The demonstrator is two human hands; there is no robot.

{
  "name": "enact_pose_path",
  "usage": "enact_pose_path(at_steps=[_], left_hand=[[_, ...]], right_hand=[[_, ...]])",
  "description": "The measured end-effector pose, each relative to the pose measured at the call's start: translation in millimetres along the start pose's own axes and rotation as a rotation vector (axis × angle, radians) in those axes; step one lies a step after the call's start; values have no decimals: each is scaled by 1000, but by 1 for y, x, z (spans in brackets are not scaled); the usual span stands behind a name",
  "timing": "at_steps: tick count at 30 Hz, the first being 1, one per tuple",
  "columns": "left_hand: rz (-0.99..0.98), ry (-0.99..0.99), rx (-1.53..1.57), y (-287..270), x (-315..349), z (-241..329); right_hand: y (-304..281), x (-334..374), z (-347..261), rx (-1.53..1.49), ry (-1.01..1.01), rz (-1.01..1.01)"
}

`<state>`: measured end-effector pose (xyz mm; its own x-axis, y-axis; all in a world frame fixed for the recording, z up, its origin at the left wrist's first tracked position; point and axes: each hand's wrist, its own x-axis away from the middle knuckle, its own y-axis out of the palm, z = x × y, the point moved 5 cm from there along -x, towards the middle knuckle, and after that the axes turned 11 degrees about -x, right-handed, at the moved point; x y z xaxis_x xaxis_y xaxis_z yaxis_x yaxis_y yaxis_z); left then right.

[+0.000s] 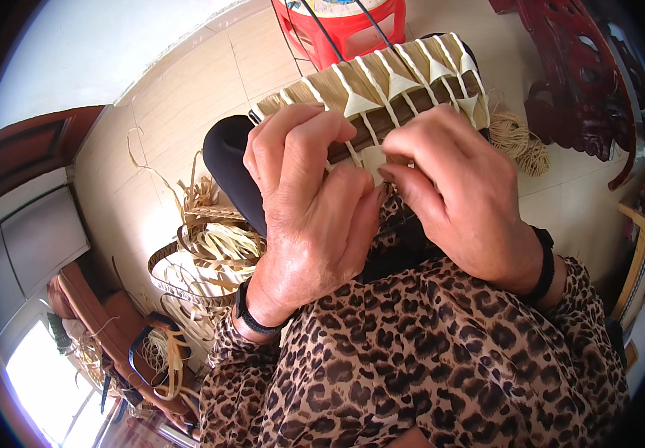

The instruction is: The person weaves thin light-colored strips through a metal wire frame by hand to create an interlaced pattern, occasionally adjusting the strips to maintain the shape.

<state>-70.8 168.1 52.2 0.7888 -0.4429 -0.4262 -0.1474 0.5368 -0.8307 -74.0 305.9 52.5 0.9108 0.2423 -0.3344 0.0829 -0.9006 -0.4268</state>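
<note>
A woven straw piece (382,86) with pale strips and triangular folds over brown bands rests on my black-clad knee (229,157). My left hand (311,201) grips its near edge, fingers curled over the weave. My right hand (453,183) pinches a pale strip (371,160) at the same edge, fingertips touching those of the left hand. Both wrists wear dark bands, and leopard-print sleeves cover my forearms.
A shallow basket (188,276) of pale straw strips lies on the tiled floor at left. A red plastic stool (341,26) stands beyond the weave. A coil of straw cord (520,142) and dark carved wooden furniture (580,82) are at right.
</note>
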Motion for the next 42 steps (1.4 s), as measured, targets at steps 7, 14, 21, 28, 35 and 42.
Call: enact_pose_path(at_steps=[7,14,21,28,35,42], left_hand=[[12,-30,27,0,-4,1],[55,-8,65,-4,0,-2],[33,44,44,-7,3,-8],[57,96,88,-8,2,-6],[-52,157,110,-12,-10,-5],[-62,154,156,-13,-10,-4]], right_hand=[[4,6,0,67,-230,-128],[2,14,-2,156,-378,-96],[-9,14,-15,139,-313,-153],[-11,16,-16,130,-358,-160],[-11,11,-20,192,-337,-194],[-8,14,-20,210,-418,-174]])
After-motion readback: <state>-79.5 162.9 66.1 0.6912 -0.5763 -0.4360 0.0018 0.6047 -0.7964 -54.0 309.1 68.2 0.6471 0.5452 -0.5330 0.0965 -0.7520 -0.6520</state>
